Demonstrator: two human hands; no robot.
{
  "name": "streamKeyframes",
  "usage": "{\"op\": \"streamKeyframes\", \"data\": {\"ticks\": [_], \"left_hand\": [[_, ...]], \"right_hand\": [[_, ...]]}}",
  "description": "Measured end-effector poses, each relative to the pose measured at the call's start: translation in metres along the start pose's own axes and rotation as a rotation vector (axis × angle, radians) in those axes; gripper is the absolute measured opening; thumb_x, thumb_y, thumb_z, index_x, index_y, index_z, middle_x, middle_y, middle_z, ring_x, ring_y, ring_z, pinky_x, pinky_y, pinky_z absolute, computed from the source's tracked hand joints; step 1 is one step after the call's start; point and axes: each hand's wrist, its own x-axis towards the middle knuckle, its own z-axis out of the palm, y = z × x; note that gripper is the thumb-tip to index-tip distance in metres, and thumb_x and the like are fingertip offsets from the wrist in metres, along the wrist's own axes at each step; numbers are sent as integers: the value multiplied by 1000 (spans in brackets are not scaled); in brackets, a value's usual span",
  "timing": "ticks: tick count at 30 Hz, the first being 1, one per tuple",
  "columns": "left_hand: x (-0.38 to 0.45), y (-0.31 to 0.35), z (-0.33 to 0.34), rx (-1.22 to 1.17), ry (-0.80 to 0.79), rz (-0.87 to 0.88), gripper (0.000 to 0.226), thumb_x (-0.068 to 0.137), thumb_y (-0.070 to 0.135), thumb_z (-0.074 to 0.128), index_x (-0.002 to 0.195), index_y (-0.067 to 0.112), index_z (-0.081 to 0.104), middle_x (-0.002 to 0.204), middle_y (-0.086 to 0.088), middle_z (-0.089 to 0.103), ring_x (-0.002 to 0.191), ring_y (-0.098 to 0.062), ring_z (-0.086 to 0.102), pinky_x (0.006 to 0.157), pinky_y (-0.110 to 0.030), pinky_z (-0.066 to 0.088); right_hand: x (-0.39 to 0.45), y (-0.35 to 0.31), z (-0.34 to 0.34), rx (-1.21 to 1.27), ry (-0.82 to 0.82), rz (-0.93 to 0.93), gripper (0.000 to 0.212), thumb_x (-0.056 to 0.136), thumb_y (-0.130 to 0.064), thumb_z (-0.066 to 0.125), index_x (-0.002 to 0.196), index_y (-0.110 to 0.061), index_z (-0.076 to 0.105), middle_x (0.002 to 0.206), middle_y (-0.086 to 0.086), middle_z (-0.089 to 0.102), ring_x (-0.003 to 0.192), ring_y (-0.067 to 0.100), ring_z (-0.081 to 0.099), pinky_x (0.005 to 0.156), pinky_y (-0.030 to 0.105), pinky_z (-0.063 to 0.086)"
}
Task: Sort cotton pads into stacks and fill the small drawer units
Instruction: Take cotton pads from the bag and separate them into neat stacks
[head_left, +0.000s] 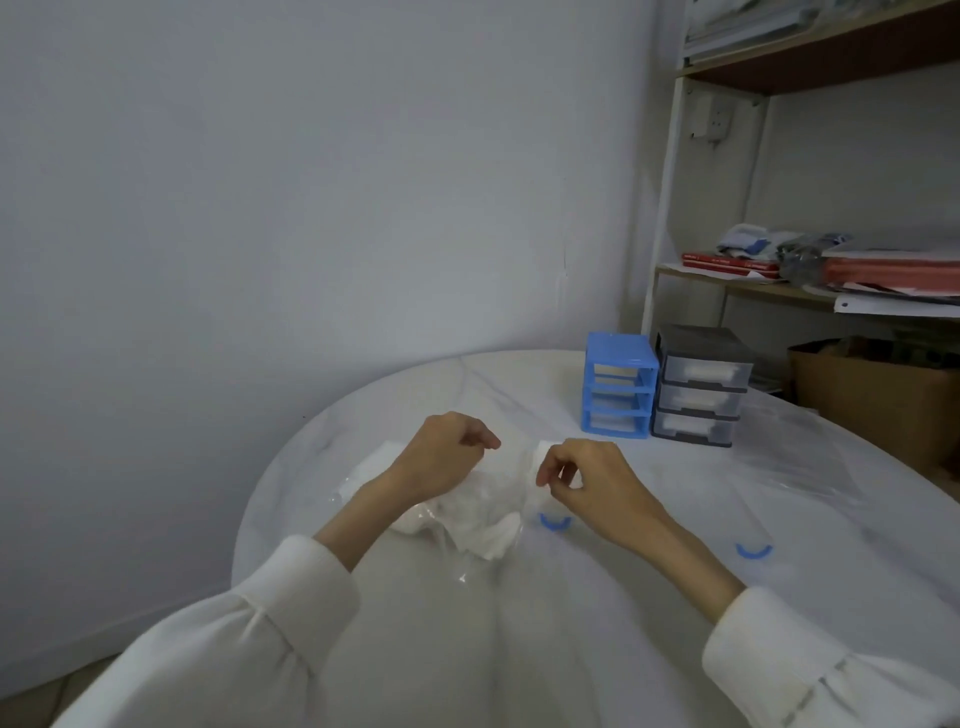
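A heap of white cotton pads (483, 512) lies in a clear plastic bag (464, 573) on the round white table (519, 649). My left hand (441, 454) hovers over the heap's left side, fingers curled and fingertips pinched. My right hand (584, 480) is at the heap's right edge, thumb and forefinger pinched together. Both seem to pinch the bag's thin film, which barely shows. A blue drawer unit (618, 387) and a grey drawer unit (701, 387) stand side by side at the table's far right; the grey one's clear drawers hold white pads.
Two clear drawers with blue handles lie on the table, one (555, 522) just right of the heap and one (753, 551) farther right. A shelf (779, 291) with papers and a cardboard box (878, 400) stand behind the table at right. A bare wall is at left.
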Motion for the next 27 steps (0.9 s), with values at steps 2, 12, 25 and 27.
{"op": "streamKeyframes", "data": {"ticks": [2, 12, 25, 27], "left_hand": [[-12, -6, -7, -11, 16, -2, 32, 91, 0, 43, 106, 12, 69, 113, 1, 65, 99, -7, 55, 70, 4, 37], [-51, -27, -22, 34, 5, 18, 37, 89, 1, 42, 112, 17, 65, 120, 5, 62, 88, -6, 58, 70, -2, 39], [-62, -38, -19, 109, -70, 91, 54, 78, -5, 51, 128, 15, 53, 122, 2, 59, 101, -5, 48, 74, 0, 34], [-62, -38, -19, 116, -74, 91, 54, 78, -4, 52, 128, 16, 53, 122, 2, 59, 101, -8, 50, 75, -4, 36]], "right_hand": [[-8, -7, 5, 23, -22, -28, 22, 82, 0, 54, 82, -17, 68, 87, -1, 63, 78, 8, 55, 65, 13, 41], [-33, -23, 23, 91, 33, -88, 23, 76, 5, 58, 81, -14, 70, 83, 0, 67, 74, 7, 58, 70, 11, 44], [-32, -39, 42, 96, -57, -27, 35, 87, -9, 56, 122, -11, 60, 121, 1, 61, 110, 13, 56, 92, 20, 44], [-32, -41, 42, 100, -49, -39, 34, 89, -12, 56, 123, -11, 58, 124, -1, 60, 111, 14, 55, 89, 17, 41]]}}
